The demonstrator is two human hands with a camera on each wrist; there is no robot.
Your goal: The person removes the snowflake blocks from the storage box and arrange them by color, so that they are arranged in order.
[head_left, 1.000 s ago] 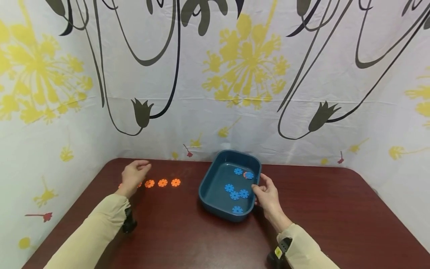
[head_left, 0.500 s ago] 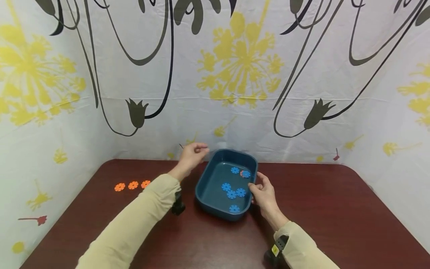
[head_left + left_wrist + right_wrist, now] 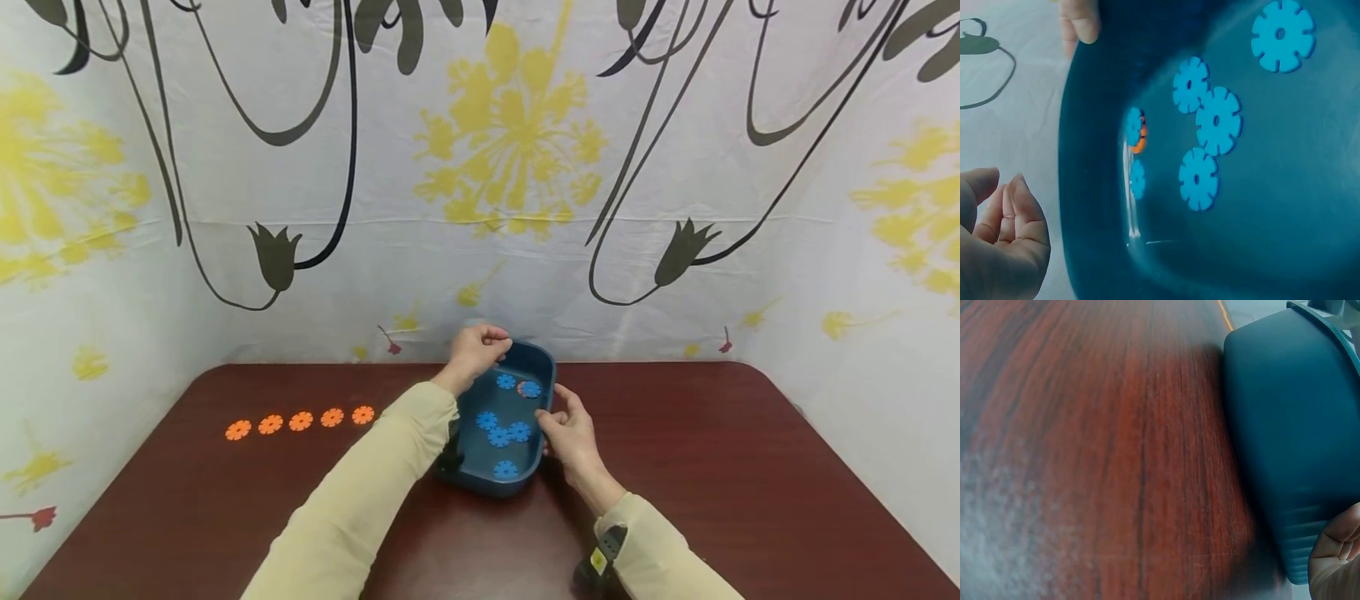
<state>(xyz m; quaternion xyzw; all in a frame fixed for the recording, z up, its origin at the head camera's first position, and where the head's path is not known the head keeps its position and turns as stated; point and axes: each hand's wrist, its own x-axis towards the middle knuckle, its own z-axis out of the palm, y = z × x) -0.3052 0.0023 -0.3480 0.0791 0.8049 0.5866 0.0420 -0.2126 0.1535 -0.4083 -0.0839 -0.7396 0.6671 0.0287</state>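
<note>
At the left, on the dark reddish-brown wood-grain surface (image 3: 247, 508), you have five flat orange notched discs (image 3: 301, 421) in a row, spaced apart. Your left sleeve, pale yellow-green cloth (image 3: 360, 492), reaches past the row's right end. Your left hand (image 3: 474, 352) hangs at the far left corner of the deep teal-blue rounded-rectangular tray (image 3: 491, 485); in the left wrist view its grip is loosely curled, thumb and fingertips apart with nothing between them. Inside the tray lie six flat blue notched discs: a cluster of three in the middle (image 3: 1218, 120), one at the near end (image 3: 506, 470), and two toward the far end, the right one partly covering a single orange disc (image 3: 1140, 139). At the tray's right side, your right hand (image 3: 572, 435) has its grip pinching the rim, thumb on the inner side.
</note>
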